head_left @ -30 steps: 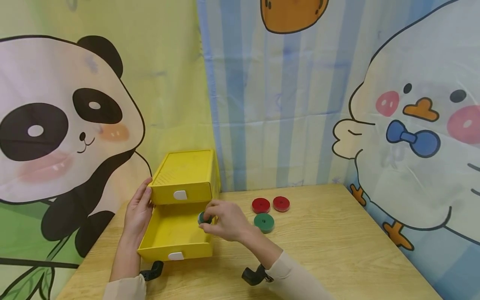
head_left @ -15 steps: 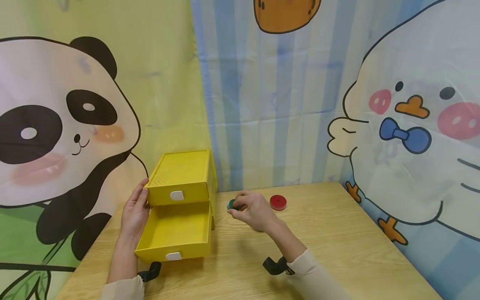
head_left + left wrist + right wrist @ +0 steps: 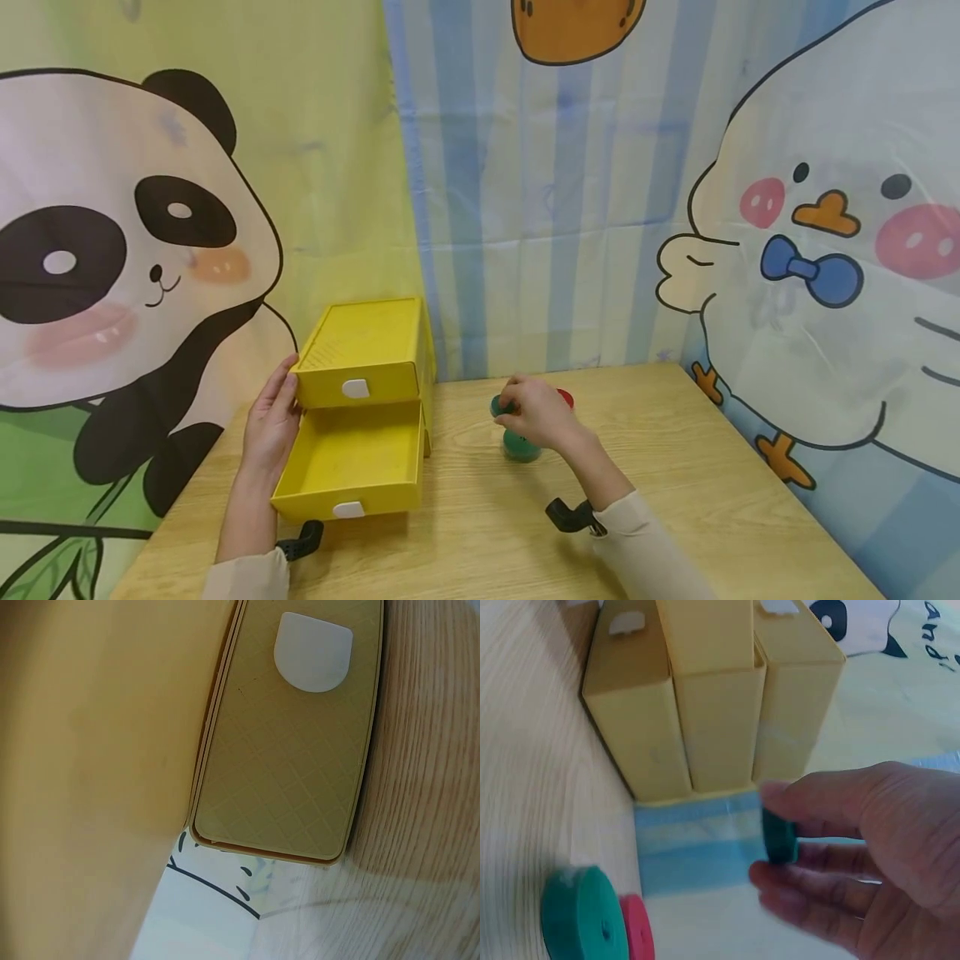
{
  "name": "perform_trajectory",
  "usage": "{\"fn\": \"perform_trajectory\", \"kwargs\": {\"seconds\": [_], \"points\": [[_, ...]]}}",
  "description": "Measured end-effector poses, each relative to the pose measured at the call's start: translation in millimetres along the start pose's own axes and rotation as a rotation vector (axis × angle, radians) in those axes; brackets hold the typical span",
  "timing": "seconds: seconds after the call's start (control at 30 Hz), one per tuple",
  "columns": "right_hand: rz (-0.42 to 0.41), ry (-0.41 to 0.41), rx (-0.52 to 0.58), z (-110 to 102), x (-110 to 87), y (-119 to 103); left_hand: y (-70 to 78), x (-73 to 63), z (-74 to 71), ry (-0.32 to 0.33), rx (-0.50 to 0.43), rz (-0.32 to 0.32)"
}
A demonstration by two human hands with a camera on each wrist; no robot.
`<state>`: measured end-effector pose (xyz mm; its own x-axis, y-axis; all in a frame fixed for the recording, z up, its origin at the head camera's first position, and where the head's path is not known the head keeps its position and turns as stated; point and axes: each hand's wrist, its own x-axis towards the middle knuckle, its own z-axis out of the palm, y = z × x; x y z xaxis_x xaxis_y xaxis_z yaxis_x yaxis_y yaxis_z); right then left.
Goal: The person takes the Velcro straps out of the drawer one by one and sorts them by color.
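My right hand (image 3: 536, 412) pinches a small green disc (image 3: 780, 836) between thumb and fingertips, holding it on edge. Close by on the table lie another green disc (image 3: 521, 450) with a small centre hole and a red disc (image 3: 566, 397), partly covered by the hand. A yellow drawer cabinet (image 3: 367, 333) stands to the left, its middle drawer (image 3: 393, 500) pulled out. Against the cabinet's left side rests my left hand (image 3: 268, 429), fingers extended along its upper edge. The left wrist view shows the lower drawer front (image 3: 281, 772) pushed in, with a white tab (image 3: 315, 652).
The wooden table (image 3: 465, 533) reaches to a striped curtain (image 3: 495, 250) at the back. Cartoon-printed cloth hangs at both sides, a panda (image 3: 67, 167) on the left and a white bird (image 3: 825, 358) on the right. The drawer juts forward toward the wrists.
The right hand, holding the green disc, has moved right from over the pulled-out drawer to the discs on the table. My left hand stays at the cabinet's side.
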<state>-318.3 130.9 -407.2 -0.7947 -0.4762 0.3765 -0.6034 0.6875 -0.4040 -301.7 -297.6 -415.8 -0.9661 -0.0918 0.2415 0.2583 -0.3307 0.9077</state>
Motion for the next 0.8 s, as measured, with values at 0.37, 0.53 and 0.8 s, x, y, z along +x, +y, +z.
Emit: {"fn": "perform_trajectory", "kwargs": {"seconds": [0.37, 0.53, 0.8], "points": [[0.137, -0.133, -0.039, -11.4, -6.5, 33.6, 0.3, 0.1, 1.1, -0.005, 0.009, 0.005], [0.164, -0.270, -0.074, -14.3, -13.1, 51.0, -0.8, -1.5, 0.9, -0.003, 0.014, -0.008], [0.233, -0.338, -0.113, -14.9, -17.9, 73.1, -0.5, -1.2, 0.7, -0.012, 0.011, 0.016]]}}
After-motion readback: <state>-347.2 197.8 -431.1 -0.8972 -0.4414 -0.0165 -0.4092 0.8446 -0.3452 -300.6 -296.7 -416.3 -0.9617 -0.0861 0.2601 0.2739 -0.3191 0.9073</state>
